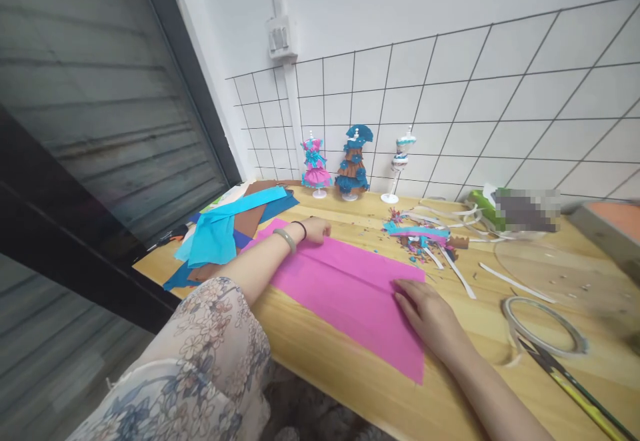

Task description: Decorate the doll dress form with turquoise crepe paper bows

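A large sheet of pink paper lies spread over the wooden table in front of me, with a crease running along it. My left hand is at the sheet's far edge, its fingers curled in on the paper; the fingertips show only in part. On the right end of the same sheet my right hand rests flat, fingers stretched out. Left of the sheet is a pile of coloured paper, with a bright blue piece on top.
Three small dress forms stand by the wall: one in pink and blue, one in brown and blue, one mostly white. Paper scraps, a tape roll and yellow-and-black scissors lie to the right.
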A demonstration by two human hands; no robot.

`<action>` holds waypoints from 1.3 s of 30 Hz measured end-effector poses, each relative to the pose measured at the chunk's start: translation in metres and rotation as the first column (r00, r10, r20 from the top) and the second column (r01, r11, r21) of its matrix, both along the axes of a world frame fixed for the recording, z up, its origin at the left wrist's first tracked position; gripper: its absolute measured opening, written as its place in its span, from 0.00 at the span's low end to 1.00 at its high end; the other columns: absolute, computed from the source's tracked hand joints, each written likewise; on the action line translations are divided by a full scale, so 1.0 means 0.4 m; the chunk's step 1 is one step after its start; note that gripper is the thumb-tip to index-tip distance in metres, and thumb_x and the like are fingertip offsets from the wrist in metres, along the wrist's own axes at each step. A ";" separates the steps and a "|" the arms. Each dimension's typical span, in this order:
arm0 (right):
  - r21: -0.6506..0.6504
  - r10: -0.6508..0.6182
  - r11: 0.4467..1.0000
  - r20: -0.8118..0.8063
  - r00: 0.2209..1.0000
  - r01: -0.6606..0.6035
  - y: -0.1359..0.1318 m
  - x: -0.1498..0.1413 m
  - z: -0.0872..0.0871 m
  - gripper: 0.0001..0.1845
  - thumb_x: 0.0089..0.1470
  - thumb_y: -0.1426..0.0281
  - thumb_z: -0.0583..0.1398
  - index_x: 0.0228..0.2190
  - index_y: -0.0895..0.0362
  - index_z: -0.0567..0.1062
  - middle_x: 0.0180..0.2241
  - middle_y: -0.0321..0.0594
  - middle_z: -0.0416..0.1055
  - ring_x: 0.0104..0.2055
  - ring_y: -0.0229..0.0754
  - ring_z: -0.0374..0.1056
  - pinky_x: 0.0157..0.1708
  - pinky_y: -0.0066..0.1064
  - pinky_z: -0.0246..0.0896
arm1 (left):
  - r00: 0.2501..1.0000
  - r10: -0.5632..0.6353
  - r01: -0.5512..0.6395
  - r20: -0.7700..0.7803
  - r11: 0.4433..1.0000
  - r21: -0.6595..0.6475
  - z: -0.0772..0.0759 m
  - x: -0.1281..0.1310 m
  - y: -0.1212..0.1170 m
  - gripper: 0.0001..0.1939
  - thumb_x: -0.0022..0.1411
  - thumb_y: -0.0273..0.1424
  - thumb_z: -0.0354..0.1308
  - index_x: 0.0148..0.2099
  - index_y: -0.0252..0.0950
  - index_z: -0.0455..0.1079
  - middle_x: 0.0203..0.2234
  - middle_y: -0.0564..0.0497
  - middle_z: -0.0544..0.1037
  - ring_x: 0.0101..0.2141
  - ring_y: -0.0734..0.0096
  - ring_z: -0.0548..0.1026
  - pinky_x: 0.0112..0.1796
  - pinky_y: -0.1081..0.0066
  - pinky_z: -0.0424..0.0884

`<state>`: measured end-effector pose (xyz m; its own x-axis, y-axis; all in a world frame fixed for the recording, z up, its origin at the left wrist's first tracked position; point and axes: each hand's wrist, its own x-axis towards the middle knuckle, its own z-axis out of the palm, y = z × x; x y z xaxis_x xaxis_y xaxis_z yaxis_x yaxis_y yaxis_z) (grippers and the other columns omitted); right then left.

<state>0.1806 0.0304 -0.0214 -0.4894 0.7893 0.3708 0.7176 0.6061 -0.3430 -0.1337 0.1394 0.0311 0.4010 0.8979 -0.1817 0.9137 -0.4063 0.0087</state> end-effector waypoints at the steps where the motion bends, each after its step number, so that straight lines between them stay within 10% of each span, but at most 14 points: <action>1: -0.002 0.001 1.000 0.004 1.000 -0.001 -0.001 0.000 0.002 0.19 0.55 0.66 0.48 0.42 0.59 0.72 0.42 0.47 0.72 0.45 0.48 0.66 0.47 0.42 0.61 | 1.000 -0.002 0.002 -0.009 1.000 -0.003 0.000 0.002 0.000 0.15 0.44 0.26 0.53 0.37 0.37 0.71 0.31 0.49 0.76 0.30 0.67 0.72 0.31 0.71 0.66; 8: 0.025 -0.002 1.000 -0.070 0.998 0.003 -0.002 0.002 0.001 0.19 0.55 0.66 0.48 0.45 0.58 0.70 0.45 0.48 0.69 0.47 0.48 0.64 0.48 0.41 0.59 | 0.998 -0.056 0.056 0.000 0.993 0.101 0.032 0.014 -0.040 0.09 0.46 0.24 0.51 0.31 0.35 0.69 0.28 0.48 0.74 0.31 0.67 0.70 0.34 0.70 0.65; 16: 0.179 -0.253 0.936 -0.257 0.933 0.304 0.008 0.029 0.029 0.32 0.49 0.63 0.56 0.55 0.58 0.58 0.54 0.51 0.57 0.57 0.55 0.51 0.53 0.49 0.47 | 0.984 -0.141 0.113 0.105 0.965 0.238 0.106 0.000 -0.182 0.10 0.59 0.25 0.42 0.37 0.36 0.64 0.31 0.49 0.72 0.36 0.70 0.69 0.39 0.71 0.62; 24: -0.402 -0.066 0.914 -0.269 0.961 -0.049 -0.021 0.042 0.081 0.16 0.47 0.61 0.57 0.37 0.55 0.75 0.39 0.42 0.74 0.42 0.47 0.68 0.41 0.35 0.63 | 0.967 -0.145 0.083 0.210 0.956 0.280 0.055 -0.052 -0.324 0.08 0.62 0.26 0.42 0.37 0.36 0.63 0.30 0.49 0.70 0.34 0.70 0.70 0.37 0.71 0.64; 31: -0.708 0.126 0.635 -0.300 0.946 -0.309 -0.062 0.050 0.162 0.21 0.42 0.56 0.61 0.38 0.53 0.77 0.43 0.42 0.72 0.45 0.50 0.67 0.43 0.35 0.63 | 0.956 -0.164 0.139 0.243 0.983 0.120 0.009 -0.069 -0.426 0.19 0.56 0.39 0.54 0.49 0.37 0.62 0.43 0.46 0.71 0.44 0.64 0.69 0.45 0.67 0.62; 39: -0.516 -0.076 0.856 -0.101 0.992 0.013 -0.015 0.043 0.057 0.24 0.44 0.57 0.58 0.40 0.59 0.74 0.34 0.45 0.74 0.33 0.46 0.69 0.32 0.33 0.64 | 0.947 -0.089 0.062 0.310 0.994 0.093 -0.003 -0.094 -0.333 0.18 0.60 0.34 0.49 0.52 0.35 0.62 0.46 0.45 0.70 0.47 0.67 0.67 0.48 0.69 0.60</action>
<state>0.1979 0.0245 0.0015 -0.4287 0.9024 -0.0431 0.6768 0.2892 -0.6769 -0.1711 0.0063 0.0300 0.4931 0.8692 0.0361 0.8369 -0.4853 0.2531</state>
